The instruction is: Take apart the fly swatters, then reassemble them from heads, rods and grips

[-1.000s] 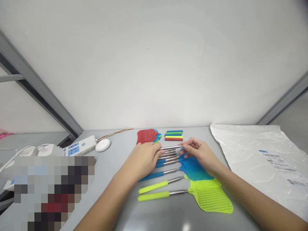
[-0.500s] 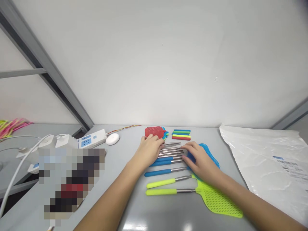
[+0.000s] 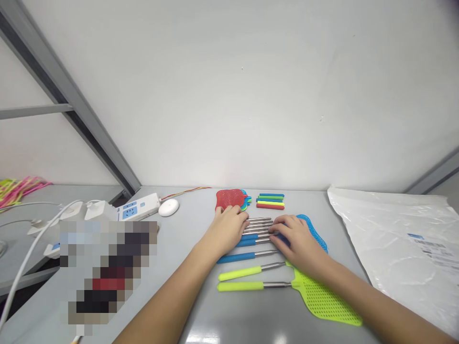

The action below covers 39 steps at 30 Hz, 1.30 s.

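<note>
Several slim metal rods (image 3: pixel 258 225) lie side by side on the grey table. My left hand (image 3: pixel 231 228) curls over their left ends, its fingertips partly hidden. At their right ends is my right hand (image 3: pixel 292 236), with bent fingers and thumb pressed to the tips. Both hands hold the row between them. Just nearer are rods with blue handles (image 3: pixel 236 257). Closer still lie two yellow-green handles (image 3: pixel 240 286) on metal shafts. A yellow-green fly swatter head (image 3: pixel 322 298) joins the nearest shaft. A blue swatter head (image 3: pixel 312 230) is partly covered by my right hand.
Red swatter heads (image 3: pixel 229 198) are stacked over blue and green ones behind my left hand. Several coloured grip sleeves (image 3: pixel 270 201) lie beside them. A power strip (image 3: pixel 139 206) and a white oval device (image 3: pixel 168 207) are at left, a white plastic mailer (image 3: pixel 398 239) at right.
My left hand has moved slightly nearer and to the right. The farthest metal rod, apart from the others before, now lies close against the row. My right hand has barely moved.
</note>
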### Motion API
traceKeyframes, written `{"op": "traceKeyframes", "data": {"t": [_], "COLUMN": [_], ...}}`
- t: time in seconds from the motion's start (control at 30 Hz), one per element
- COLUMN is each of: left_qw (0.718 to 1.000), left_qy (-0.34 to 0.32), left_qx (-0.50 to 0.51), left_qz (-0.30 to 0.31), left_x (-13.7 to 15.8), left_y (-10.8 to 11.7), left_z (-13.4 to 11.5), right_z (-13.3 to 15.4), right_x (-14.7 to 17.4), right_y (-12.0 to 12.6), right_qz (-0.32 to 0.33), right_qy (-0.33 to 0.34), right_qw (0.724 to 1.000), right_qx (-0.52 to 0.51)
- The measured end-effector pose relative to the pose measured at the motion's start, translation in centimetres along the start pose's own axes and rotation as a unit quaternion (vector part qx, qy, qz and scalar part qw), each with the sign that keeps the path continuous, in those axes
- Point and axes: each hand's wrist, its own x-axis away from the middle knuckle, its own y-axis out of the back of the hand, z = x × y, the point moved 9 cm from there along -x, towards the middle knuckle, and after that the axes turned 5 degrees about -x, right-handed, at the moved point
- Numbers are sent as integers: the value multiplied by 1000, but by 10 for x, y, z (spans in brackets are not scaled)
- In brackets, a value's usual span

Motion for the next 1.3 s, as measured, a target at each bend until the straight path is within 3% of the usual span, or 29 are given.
{"op": "traceKeyframes", "data": {"t": [0.27, 0.53, 0.9, 1.1, 1.3], "left_qw": [996, 995, 994, 998, 993], "left_qy": [-43, -15, -31, -31, -43], "left_qx": [73, 100, 103, 57, -54], "left_qz": [15, 16, 5, -17, -100], "left_x": [5, 8, 6, 5, 8], "left_y": [5, -9, -9, -4, 25], "left_z": [-20, -36, -35, -37, -52], "right_z": [-8, -10, -3, 6, 12], "right_x": [1, 0, -1, -2, -3], "right_y": [5, 2, -3, -1, 17], "right_qz": [14, 14, 37, 37, -6], "right_qy": [20, 17, 29, 57, 80], "right_qw": [1000, 999, 997, 992, 988], "right_qx": [15, 30, 53, 111, 135]}}
